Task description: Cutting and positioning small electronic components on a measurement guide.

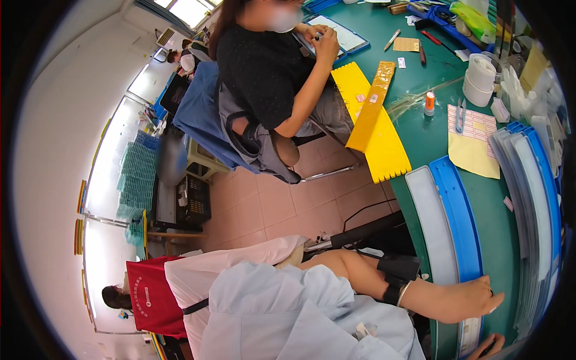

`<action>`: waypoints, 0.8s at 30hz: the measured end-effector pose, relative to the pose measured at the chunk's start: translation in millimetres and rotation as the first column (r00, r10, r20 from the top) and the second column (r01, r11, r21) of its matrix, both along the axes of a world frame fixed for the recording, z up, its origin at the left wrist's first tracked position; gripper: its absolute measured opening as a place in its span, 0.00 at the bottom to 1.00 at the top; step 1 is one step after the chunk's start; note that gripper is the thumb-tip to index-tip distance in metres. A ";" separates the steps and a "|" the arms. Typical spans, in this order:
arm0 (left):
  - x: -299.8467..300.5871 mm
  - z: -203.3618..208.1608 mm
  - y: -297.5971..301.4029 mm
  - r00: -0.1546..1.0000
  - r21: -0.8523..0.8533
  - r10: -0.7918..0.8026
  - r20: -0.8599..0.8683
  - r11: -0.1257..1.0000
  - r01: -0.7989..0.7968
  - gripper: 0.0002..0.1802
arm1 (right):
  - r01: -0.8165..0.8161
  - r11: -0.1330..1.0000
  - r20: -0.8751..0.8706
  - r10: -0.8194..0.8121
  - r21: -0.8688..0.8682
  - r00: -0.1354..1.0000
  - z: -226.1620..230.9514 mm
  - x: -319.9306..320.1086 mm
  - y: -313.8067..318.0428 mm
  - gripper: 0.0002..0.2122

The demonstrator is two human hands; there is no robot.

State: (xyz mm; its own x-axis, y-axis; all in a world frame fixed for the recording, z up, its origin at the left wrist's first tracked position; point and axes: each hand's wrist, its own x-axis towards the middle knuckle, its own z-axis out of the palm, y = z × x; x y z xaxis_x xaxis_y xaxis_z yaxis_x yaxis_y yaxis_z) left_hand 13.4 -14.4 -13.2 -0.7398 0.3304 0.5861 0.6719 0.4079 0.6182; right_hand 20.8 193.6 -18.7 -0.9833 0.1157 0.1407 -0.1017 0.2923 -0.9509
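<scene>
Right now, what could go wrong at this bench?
1. The yellow panel juts past the edge of the green table beside the seated co-worker; a bump might knock it off, along with the gold strip lying across it.
2. The left hand is at the long blue strip; a careless sweep could shift it.
3. The small snips lie on the label sheet; a hasty reach there might nick a finger.

white rolls (480, 81) stacked on green table (427, 139) | orange bottle (429, 103) near yellow strips (387, 159) | snips (460, 117) on label sheet (482, 125) | red-handled tool (431, 38) near tan card (407, 45) | co-worker (258, 72) seated, blue cloth (207, 114) behind | black crate (195, 199) beside cream stool (203, 159) | teal stack (133, 174) at left
</scene>
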 end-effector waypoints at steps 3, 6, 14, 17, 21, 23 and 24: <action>0.3 -6.9 14.4 1.000 -0.098 -0.011 0.014 0.995 0.012 0.10 | 0.092 0.991 -0.036 -0.095 -0.092 0.995 11.1 18.3 28.2 0.17; 4.6 -12.4 22.4 0.989 -0.031 0.140 -0.038 0.990 -0.141 0.10 | 0.126 0.969 -0.034 -0.136 -0.214 0.990 16.0 31.4 37.7 0.18; 2.7 -18.2 21.6 0.936 0.053 -0.175 0.307 0.985 0.166 0.10 | 0.183 0.957 0.034 -0.180 -0.226 0.983 -12.9 77.8 78.7 0.20; -4.3 -10.3 5.5 0.909 -0.015 -0.099 0.404 0.993 0.115 0.08 | 0.075 0.969 0.155 -0.039 -0.235 0.987 13.5 58.9 21.9 0.20; -14.0 2.2 10.9 0.885 -0.079 -0.090 0.458 0.987 0.141 0.08 | 0.028 0.912 0.113 0.020 -0.408 0.993 11.5 48.5 24.6 0.24; -13.9 -3.7 27.8 0.871 -0.056 -0.120 0.477 0.984 0.167 0.10 | -0.070 0.983 0.020 0.074 -0.167 0.997 5.1 53.7 44.2 0.21; -13.8 -7.9 35.8 0.857 -0.043 -0.138 0.497 0.982 0.183 0.10 | -0.071 0.990 0.011 0.073 -0.122 0.997 2.8 55.4 52.0 0.20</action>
State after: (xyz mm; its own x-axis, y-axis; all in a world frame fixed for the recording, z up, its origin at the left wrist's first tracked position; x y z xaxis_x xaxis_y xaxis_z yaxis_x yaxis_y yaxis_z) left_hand -0.3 21.4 -21.1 -0.8559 0.5016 0.1258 0.3522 0.3872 0.8521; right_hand 76.3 245.6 -15.9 -0.9916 0.0602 0.1143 -0.1029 0.1671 -0.9806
